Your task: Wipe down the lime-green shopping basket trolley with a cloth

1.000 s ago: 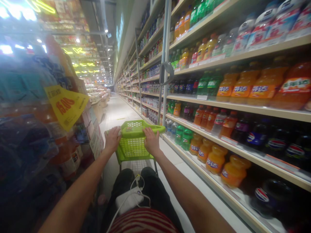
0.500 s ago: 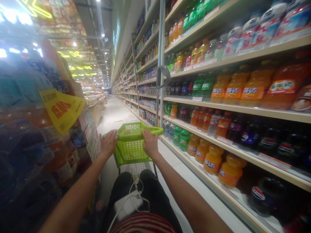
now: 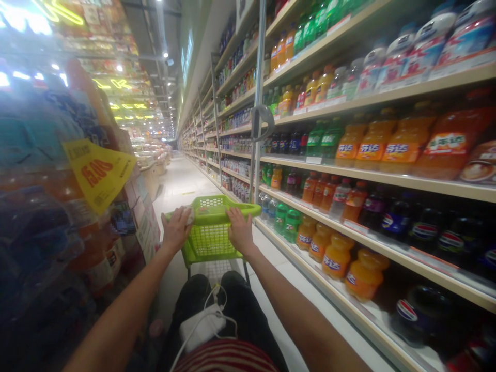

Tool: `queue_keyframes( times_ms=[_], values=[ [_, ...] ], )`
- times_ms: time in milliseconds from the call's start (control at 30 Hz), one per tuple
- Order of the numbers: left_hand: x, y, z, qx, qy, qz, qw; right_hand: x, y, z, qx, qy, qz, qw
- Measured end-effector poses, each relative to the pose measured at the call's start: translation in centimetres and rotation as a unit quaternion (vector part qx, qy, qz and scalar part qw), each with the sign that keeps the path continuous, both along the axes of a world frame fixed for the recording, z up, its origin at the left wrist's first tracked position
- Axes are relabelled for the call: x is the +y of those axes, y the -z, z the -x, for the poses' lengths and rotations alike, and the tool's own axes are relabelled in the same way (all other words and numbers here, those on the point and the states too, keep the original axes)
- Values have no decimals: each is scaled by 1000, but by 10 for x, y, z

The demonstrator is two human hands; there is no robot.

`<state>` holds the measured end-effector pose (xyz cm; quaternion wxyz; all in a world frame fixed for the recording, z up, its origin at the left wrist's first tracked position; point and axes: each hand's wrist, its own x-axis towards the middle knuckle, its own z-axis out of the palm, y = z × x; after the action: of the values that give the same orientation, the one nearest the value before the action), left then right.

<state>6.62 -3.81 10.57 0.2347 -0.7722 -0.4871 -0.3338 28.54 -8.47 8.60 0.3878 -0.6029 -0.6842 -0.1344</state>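
Observation:
A green shopping cart [image 3: 211, 240] with a mesh basket stands straight ahead of me in the aisle. My left hand [image 3: 176, 227] is closed over the left part of its handle, with something pale, perhaps tissue, by the fingers. Around the right part of the handle, my right hand [image 3: 239, 227] is wrapped. A small item seems to lie inside the basket, too unclear to name. Below the cart, a white power bank [image 3: 202, 325] with white cables rests at my lap.
Drink shelves [image 3: 380, 175] line the right side, with orange soda bottles [image 3: 335, 256] on the lowest level. Stacked drink packs [image 3: 42, 222] crowd the left, where a yellow price tag [image 3: 98, 173] sticks out. Pale floor [image 3: 189, 173] runs ahead between them.
Hardly anything differs. The shelf bottles at right sit very slightly further left in view, and both hands keep their grip on the cart handle.

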Motion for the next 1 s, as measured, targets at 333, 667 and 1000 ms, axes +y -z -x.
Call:
queue_keyframes(
  times_ms=[333, 667, 1000],
  values=[
    [5, 2, -9, -26, 19, 18, 999, 1, 0, 3, 9, 5, -2, 1000],
    [6, -10, 11, -79, 13, 42, 996, 2, 2, -15, -3, 8, -14, 1000],
    [-15, -11, -70, -11, 90, 32, 995, 0, 1, -12, 15, 38, -10, 999]
  ],
)
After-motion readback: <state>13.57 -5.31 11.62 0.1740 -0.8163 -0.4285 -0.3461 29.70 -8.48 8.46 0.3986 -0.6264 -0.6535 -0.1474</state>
